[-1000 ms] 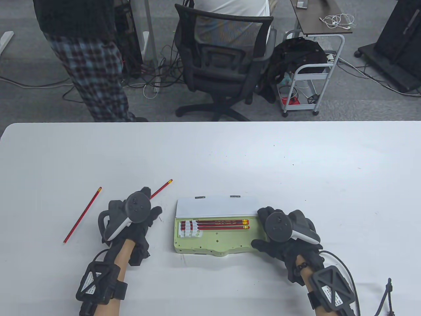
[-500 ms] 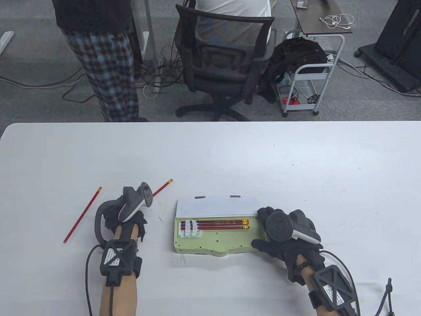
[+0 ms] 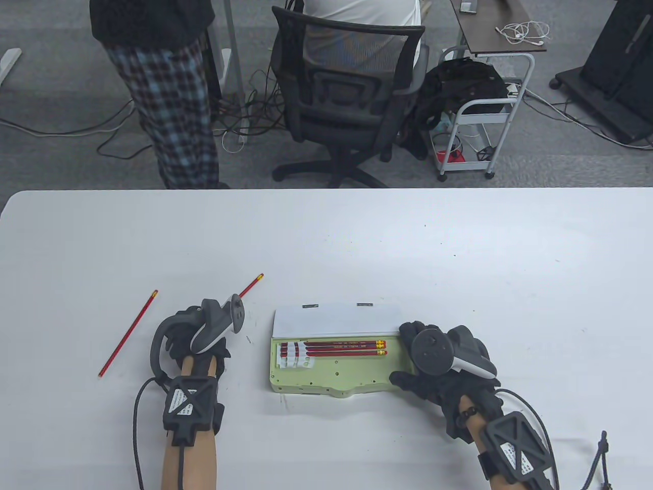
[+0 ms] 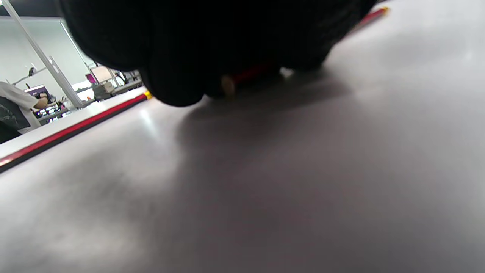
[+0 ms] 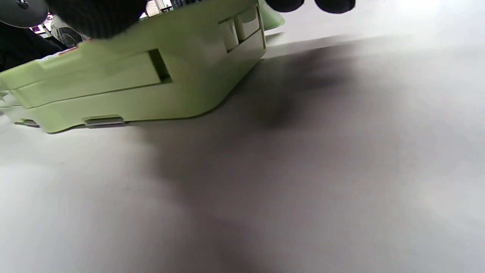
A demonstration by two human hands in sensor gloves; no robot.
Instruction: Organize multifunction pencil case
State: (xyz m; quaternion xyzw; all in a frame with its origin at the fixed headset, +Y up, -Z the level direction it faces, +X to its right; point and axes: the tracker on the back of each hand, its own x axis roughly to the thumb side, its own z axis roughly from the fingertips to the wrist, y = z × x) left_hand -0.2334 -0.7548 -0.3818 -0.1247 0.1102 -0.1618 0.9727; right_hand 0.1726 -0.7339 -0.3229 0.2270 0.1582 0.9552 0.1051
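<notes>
Left hand (image 3: 196,339) pinches a red pencil (image 3: 251,285); right hand (image 3: 433,367) grips the pencil case (image 3: 336,380); no legible writing.

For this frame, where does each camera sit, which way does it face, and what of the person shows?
Table view: overhead, facing the table; both gloved hands and forearms show.
Left wrist view: under the left hand, skimming the tabletop; fingers over a red pencil.
Right wrist view: under the right hand, facing the green pencil case; fingertips at the top.
Shared: the pencil and the case also appear overhead.

Office or lab workspace, mesh swivel chair (image 3: 352,92), floor cables (image 3: 245,117), wheeled cart (image 3: 484,117), white table (image 3: 357,240)
</notes>
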